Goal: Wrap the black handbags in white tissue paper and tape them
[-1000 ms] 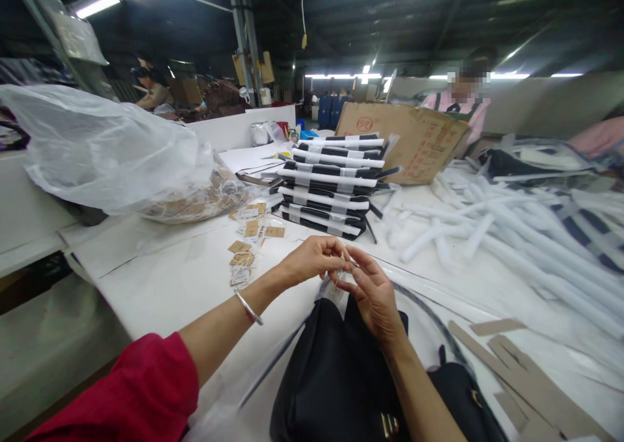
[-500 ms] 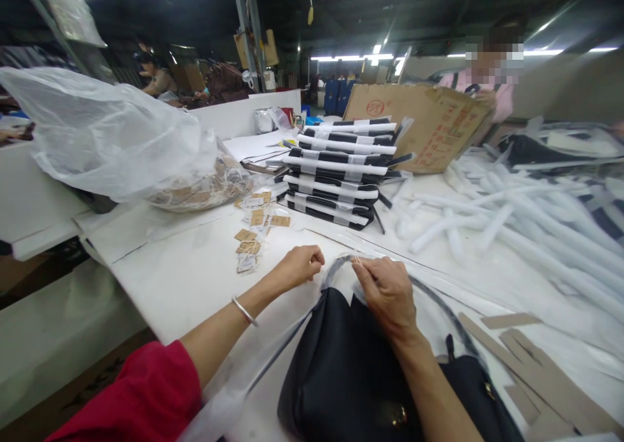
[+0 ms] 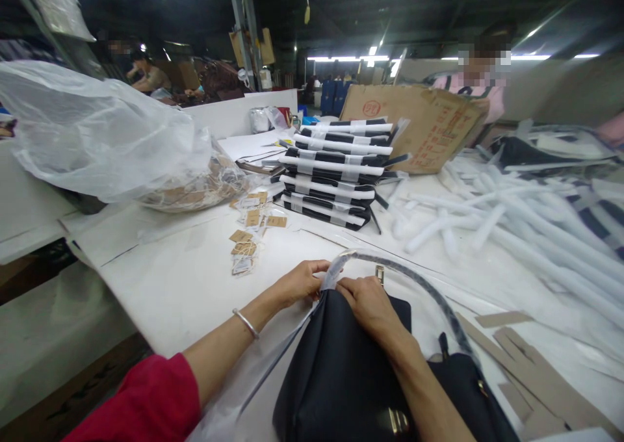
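Note:
A black handbag (image 3: 336, 370) stands on the table in front of me, with a gold clasp low on its front. Its arched handle (image 3: 414, 274) is wrapped in clear film. On the left side of the handle's base is my left hand (image 3: 305, 281), its fingers closed and partly hidden behind the wrapped handle. My right hand (image 3: 371, 307) reaches over the bag's top from the other side, fingers closed near the same base. Whatever small thing the fingertips hold cannot be made out. Brown paper tags (image 3: 244, 240) with strings lie beyond my left hand.
Flat black bags with white foam strips (image 3: 336, 169) are stacked ahead. A cardboard box (image 3: 409, 127) stands behind them, near a person in pink. Foam tubes (image 3: 507, 214) and cardboard pieces (image 3: 531, 364) cover the right side. A plastic bag (image 3: 107, 136) sits at left.
My right hand has come down from the handle's arch to its base, where the left hand has also moved in. A thin string showed at my right fingertips earlier. The bag's clasps show more now.

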Available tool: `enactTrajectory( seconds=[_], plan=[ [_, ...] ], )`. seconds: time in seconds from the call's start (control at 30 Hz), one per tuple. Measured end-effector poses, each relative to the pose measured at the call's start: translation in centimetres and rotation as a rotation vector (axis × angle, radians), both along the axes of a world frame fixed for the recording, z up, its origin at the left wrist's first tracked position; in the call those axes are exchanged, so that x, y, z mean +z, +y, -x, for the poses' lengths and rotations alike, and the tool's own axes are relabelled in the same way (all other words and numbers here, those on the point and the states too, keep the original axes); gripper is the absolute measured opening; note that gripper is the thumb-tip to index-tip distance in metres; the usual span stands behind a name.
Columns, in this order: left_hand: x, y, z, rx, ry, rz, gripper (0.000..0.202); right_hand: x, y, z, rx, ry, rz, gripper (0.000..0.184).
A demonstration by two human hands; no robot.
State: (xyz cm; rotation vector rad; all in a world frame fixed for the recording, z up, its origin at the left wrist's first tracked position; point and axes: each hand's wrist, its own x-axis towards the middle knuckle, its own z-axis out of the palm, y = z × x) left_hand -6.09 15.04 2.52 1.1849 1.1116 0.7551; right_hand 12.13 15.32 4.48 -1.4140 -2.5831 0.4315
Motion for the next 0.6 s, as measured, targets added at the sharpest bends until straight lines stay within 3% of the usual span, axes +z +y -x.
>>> enactTrajectory(
  seconds=[0.1, 0.33, 0.5, 0.6],
  plan=[
    [-0.5, -0.1, -0.1, -0.007, 0.075, -0.058, 0.028, -0.3, 0.2, 0.1, -0.031, 0.180, 0.061, 0.034],
    [0.0, 0.2, -0.1, 0.183, 0.225, -0.159, 0.012, -1.1, 0.4, -0.1, -0.042, 0.493, 0.162, 0.029],
    [0.0, 0.0, 0.9, 0.293, 0.217, -0.105, 0.011, -0.7, 0.5, -0.5, -0.159, 0.763, 0.200, 0.019],
    [-0.2, -0.4, 1.3, 0.319, 0.090, -0.026, 0.019, -0.6, 0.4, -0.7, -0.213, 0.917, 0.351, 0.025]
  ],
)
